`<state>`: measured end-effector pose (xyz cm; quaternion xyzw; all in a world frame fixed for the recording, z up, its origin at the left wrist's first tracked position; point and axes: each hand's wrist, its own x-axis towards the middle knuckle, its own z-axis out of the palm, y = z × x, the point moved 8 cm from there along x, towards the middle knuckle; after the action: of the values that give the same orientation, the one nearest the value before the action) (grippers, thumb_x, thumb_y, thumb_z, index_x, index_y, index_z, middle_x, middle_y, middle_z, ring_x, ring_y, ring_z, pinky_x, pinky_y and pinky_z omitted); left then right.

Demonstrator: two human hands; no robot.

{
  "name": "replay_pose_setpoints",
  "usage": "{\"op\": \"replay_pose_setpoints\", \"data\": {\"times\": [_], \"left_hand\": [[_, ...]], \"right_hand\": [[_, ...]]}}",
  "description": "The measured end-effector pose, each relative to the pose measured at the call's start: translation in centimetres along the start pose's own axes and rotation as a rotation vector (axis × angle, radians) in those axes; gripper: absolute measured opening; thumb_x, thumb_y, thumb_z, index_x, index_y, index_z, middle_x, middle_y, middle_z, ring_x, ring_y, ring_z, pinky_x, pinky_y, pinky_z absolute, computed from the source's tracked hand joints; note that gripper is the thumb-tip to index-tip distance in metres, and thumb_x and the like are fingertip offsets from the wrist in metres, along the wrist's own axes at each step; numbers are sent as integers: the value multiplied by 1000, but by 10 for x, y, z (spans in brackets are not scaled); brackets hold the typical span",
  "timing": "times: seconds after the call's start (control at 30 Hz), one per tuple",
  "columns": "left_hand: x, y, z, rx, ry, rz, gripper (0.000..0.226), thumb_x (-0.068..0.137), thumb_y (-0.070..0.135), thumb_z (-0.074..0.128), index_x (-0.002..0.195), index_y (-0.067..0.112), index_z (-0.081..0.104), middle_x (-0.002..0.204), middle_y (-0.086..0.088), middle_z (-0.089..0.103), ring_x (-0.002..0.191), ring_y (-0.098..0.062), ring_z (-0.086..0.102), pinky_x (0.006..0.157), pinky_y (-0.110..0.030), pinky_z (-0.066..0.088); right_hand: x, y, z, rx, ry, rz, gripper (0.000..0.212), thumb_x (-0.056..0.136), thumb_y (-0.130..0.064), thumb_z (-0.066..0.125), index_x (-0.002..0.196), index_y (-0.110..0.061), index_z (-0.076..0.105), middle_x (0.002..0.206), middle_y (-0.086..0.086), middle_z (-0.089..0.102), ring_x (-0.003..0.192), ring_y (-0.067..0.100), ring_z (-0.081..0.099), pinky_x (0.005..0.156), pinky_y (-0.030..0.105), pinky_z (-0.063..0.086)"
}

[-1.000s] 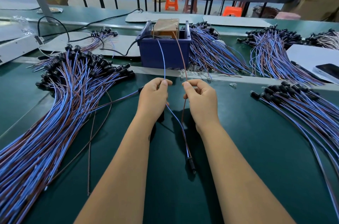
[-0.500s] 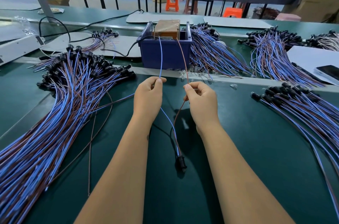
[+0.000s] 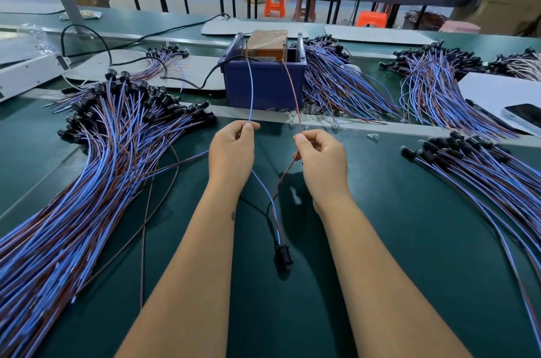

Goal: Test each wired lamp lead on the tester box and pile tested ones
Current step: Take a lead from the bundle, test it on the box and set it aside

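Note:
One lamp lead runs between my hands. My left hand [image 3: 231,149] pinches its blue wire [image 3: 250,91]; my right hand [image 3: 320,157] pinches its brown wire [image 3: 292,88]. Both wire ends reach up to the tester box [image 3: 268,45], a brown unit sitting in a blue bin [image 3: 263,85]. The lead's black lamp socket [image 3: 283,256] lies on the green mat between my forearms. A big pile of leads [image 3: 87,170] spreads to the left, and another pile of leads [image 3: 483,170] lies to the right.
More lead bundles [image 3: 339,79] lie behind and right of the bin. A black power cable [image 3: 187,82] runs to the bin. A phone [image 3: 524,116] rests on white paper at the right edge. A white device [image 3: 26,72] sits far left. Small clear bulbs [image 3: 310,117] are scattered by the metal strip.
My hands spread slightly apart and moved up toward the box. The black socket slid up the mat toward my hands and a little to the left.

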<state>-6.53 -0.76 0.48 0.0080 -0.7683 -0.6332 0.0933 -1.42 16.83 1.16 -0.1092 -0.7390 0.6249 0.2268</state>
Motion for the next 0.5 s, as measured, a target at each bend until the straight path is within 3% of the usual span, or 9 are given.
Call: {"op": "replay_pose_setpoints", "data": {"times": [0.5], "left_hand": [[4,1,-1,-15,24,16,27,99,23,43,88,32,67,41,14,34,40,-6,28,40,-19,27]], "right_hand": [[3,5,0,-18,24,19,17,95,-19,57,79,-19,64,66,-5,60,56,-2,49,54,7,40]]}}
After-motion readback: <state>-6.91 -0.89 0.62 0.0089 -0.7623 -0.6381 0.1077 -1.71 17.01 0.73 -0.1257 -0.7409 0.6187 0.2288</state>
